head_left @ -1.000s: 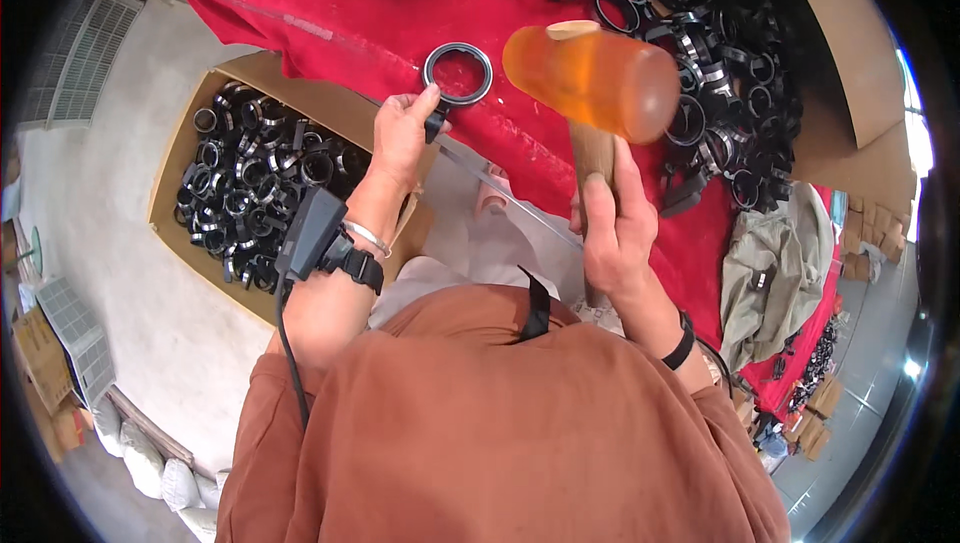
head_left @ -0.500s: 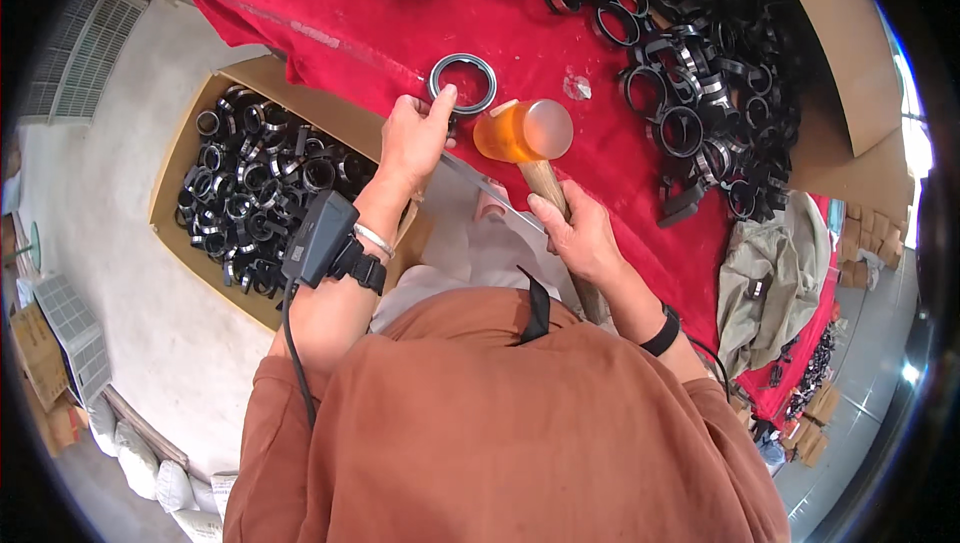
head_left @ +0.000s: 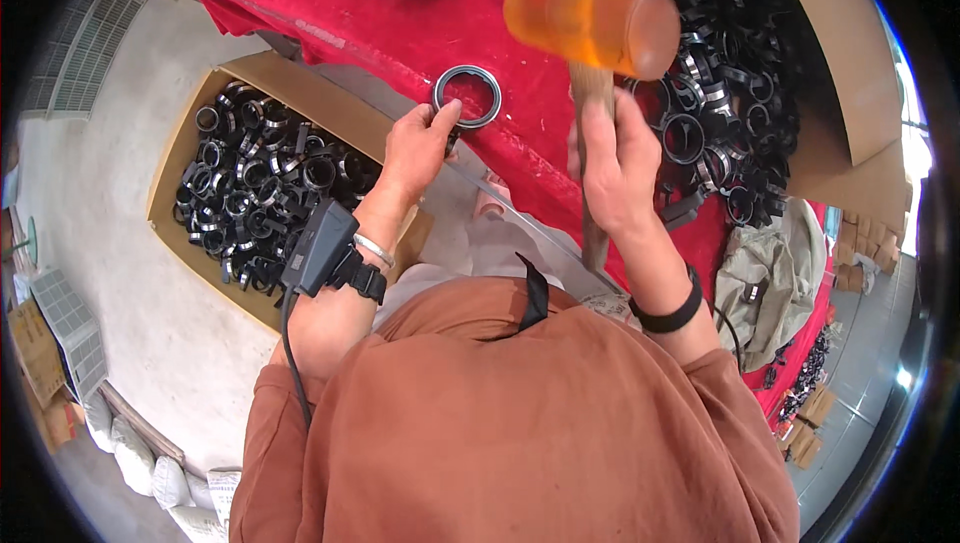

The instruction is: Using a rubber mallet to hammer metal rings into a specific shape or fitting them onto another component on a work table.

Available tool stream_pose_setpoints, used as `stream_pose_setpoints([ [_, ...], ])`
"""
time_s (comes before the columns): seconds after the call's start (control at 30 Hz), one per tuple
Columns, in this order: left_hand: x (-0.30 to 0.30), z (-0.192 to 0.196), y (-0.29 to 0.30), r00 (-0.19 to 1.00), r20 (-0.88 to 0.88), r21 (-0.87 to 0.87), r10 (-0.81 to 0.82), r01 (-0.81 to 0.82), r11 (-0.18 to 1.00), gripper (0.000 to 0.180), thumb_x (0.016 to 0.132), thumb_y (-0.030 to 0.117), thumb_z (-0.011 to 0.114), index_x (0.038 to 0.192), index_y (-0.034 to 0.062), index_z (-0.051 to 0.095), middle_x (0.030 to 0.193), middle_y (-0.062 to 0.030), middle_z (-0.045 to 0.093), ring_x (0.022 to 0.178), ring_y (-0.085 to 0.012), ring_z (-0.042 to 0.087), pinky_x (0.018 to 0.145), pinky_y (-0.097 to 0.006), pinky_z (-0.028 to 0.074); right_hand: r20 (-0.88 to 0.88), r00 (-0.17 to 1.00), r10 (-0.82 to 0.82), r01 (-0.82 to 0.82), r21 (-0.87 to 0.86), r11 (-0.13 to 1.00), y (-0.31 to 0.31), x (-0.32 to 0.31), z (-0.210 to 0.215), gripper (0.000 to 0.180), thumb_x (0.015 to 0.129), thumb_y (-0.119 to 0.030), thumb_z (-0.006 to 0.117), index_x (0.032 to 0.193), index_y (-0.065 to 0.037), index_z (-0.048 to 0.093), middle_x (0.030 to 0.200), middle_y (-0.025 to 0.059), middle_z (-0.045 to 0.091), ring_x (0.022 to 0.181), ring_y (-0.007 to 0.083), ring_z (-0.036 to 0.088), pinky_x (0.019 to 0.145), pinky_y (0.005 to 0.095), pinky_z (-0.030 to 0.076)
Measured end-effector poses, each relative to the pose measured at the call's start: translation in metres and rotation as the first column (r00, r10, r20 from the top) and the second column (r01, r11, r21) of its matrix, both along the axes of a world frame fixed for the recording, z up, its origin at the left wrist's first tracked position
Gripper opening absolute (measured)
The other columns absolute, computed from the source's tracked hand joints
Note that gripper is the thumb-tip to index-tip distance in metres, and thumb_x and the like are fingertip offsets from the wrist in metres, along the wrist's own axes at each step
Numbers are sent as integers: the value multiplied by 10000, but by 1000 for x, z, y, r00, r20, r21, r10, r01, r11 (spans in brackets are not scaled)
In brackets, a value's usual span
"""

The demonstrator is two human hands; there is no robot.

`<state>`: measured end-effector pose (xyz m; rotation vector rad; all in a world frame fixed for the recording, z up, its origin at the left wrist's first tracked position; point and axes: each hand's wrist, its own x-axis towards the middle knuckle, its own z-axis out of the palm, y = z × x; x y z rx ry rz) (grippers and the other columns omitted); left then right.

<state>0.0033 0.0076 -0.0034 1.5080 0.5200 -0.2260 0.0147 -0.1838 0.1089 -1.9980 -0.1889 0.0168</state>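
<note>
Left of the left hand (head_left: 418,148), an open cardboard box (head_left: 190,123) on the floor is packed with black ring clamps, many apparently finished. That hand pinches the lower edge of a dark metal ring with a silver inner rim (head_left: 467,97), flat on the red-covered counter (head_left: 330,3). The right hand (head_left: 612,168), fist closed round a wooden handle, lifts an orange-headed mallet (head_left: 592,23) above and right of the ring, so this strike looks pending. Beyond, a heaped pile of black clamps (head_left: 740,93) crowds the counter, leaving work waiting

Ring (head_left: 466,96) on table (head_left: 350,3) — box (head_left: 190,123) left, pile (head_left: 740,93) right.
</note>
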Motion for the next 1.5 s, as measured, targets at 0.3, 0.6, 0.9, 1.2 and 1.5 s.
stream_pose_setpoints([
  [0.3, -1, -4, -3, 996, -83, 13, 14, -13, 1000, 428, 871, 420, 598, 779, 3, 612, 660, -71, 582, 624, -143, 583, 605, -310, 473, 34, 995, 94, -68, -455, 888, 33, 23, -42, 295, 908, -292, 560, 922, -10, 471, 741, 292, 589, 725, 497, 581, 608, 549, 453],
  [0.6, -1, -2, -2, 999, -36, -12, 28, -29, 1000, 438, 874, 424, 599, 761, 1, 601, 655, -77, 589, 613, -144, 579, 585, -306, 470, 61, 998, 12, 16, -441, 897, 39, 21, -30, 280, 913, -284, 551, 923, -24, 448, 724, 289, 588, 716, 489, 589, 608, 536, 466],
  [0.9, 1, 0, -1, 999, -52, -46, 16, -18, 999, 421, 882, 404, 596, 759, 2, 592, 631, -53, 557, 603, -140, 567, 543, -289, 455, 252, 967, 48, 17, -251, 968, 27, 27, -32, 313, 920, -303, 535, 935, -4, 442, 736, 320, 577, 732, 514, 576, 620, 558, 450],
  [1.2, 0, -2, -3, 999, -42, -8, 26, -26, 1000, 414, 878, 399, 604, 763, 1, 597, 659, -64, 572, 591, -131, 540, 573, -297, 447, -10, 1000, 0, -6, -549, 836, 13, 23, -40, 331, 930, -323, 515, 919, 0, 448, 748, 325, 579, 738, 509, 576, 634, 563, 457],
  [1.5, 1, -1, -5, 998, -44, -68, 46, -49, 997, 414, 873, 401, 613, 774, -1, 599, 667, -57, 572, 576, -139, 571, 577, -287, 452, 4, 999, 34, -28, -490, 871, 28, 16, -29, 303, 933, -299, 519, 901, -4, 457, 725, 295, 586, 731, 491, 588, 603, 539, 468],
])
